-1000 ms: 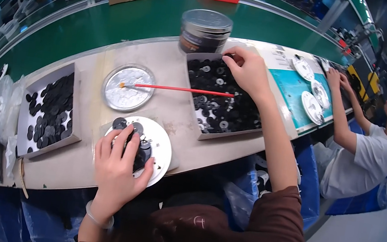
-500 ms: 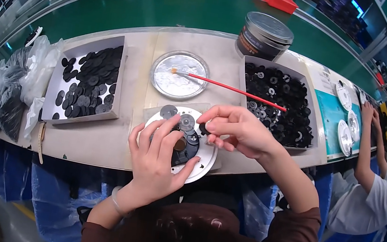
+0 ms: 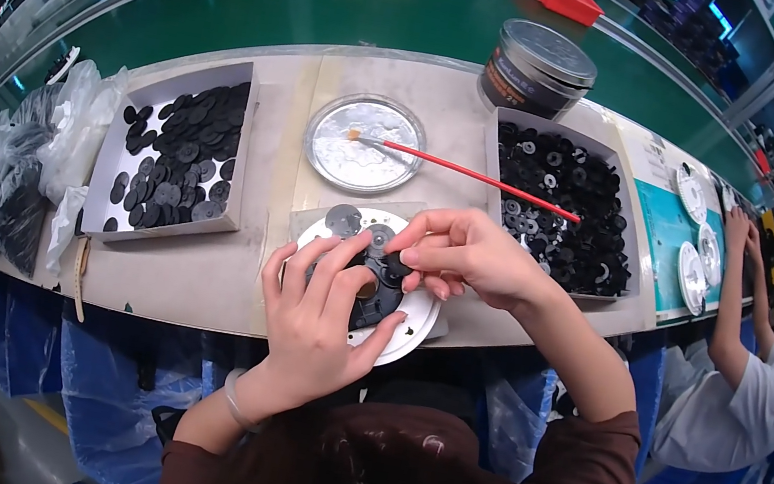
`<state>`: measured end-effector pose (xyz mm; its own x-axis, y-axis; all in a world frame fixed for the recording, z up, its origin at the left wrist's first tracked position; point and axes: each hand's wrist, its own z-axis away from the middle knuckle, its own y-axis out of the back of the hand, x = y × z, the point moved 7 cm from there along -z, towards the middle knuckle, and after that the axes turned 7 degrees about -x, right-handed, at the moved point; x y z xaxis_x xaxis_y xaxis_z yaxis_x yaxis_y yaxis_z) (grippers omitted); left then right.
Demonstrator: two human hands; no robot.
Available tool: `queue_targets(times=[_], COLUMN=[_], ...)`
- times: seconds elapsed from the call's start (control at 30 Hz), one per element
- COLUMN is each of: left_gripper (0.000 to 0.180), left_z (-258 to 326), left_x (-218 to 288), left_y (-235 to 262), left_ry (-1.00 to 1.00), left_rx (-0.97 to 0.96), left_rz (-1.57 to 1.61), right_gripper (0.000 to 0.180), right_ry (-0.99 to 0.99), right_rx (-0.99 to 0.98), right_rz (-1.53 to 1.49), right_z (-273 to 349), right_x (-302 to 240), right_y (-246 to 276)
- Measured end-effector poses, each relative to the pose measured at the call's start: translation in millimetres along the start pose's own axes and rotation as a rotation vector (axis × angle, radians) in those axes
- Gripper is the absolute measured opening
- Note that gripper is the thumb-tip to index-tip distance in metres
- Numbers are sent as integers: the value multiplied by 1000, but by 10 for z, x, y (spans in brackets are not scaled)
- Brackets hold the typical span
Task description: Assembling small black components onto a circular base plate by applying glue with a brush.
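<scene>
The fingers (image 3: 436, 221) of the right hand (image 3: 482, 265) are pressed together on a small black round part (image 3: 398, 264), above the white plate (image 3: 417, 320); I cannot tell if it touches the plate's black mechanism (image 3: 375, 305). The left hand (image 3: 318, 327) has its fingers spread apart over this mechanism. Beyond the plate, on the counter (image 3: 177, 290), lies a shiny round dish (image 3: 368, 170) with a red brush (image 3: 479, 174) across it.

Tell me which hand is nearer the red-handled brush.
Right. The right hand is on the near side of the brush; the left hand is farther off, over the white disc.
</scene>
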<state>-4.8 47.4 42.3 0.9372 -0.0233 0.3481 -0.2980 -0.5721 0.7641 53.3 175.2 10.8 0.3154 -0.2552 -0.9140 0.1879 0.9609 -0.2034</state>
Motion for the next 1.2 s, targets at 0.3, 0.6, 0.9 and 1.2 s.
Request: queue_targets(times=[0.3, 0.6, 0.9, 1.2], left_gripper=[32, 34, 32, 30], left_z=[4, -6, -8, 0], left_x=[8, 14, 17, -3], left_y=[-5, 4, 8, -11], left_ry=[-8, -25, -28, -9], left_rx=[1, -3, -9, -5], left_rz=[-13, -5, -6, 4], right_gripper=[17, 19, 18, 20], right_ry=[-30, -4, -15, 194], right_rx=[-16, -21, -7, 163], right_rz=[-158, -192, -140, 579], right_z=[-25, -53, -31, 144], right_x=[62, 69, 25, -293], right_y=[13, 15, 3, -67])
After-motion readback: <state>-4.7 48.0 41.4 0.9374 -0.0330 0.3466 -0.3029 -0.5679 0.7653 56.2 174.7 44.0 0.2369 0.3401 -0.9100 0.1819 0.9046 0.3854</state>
